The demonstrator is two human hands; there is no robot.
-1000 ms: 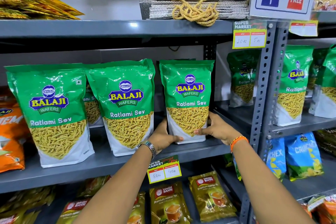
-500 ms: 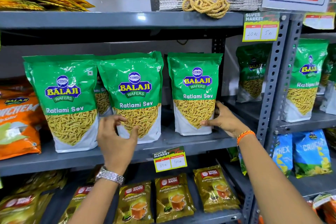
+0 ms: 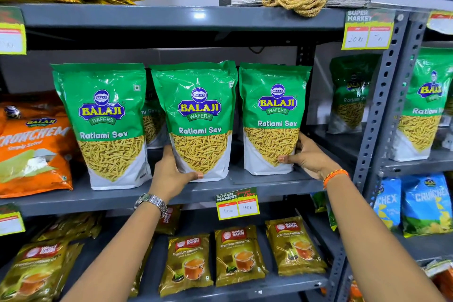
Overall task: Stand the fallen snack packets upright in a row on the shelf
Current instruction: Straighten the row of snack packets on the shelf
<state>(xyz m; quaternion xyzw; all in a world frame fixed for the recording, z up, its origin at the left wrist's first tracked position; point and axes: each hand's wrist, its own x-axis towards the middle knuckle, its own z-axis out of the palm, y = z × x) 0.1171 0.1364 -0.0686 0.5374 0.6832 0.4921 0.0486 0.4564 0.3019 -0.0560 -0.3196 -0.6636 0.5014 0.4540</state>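
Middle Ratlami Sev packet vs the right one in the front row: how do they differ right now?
The middle packet leans slightly with its top to the right; the right packet stands nearly straight. The left hand grips the middle packet at its lower left corner, while the right hand holds the right packet at its lower right edge. The middle packet sits nearer the shelf front edge. Both are upright green Balaji packs, labels facing out.

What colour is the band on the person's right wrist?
Orange, a thread-like band just below the right hand; the head view, the only one, shows it clearly.
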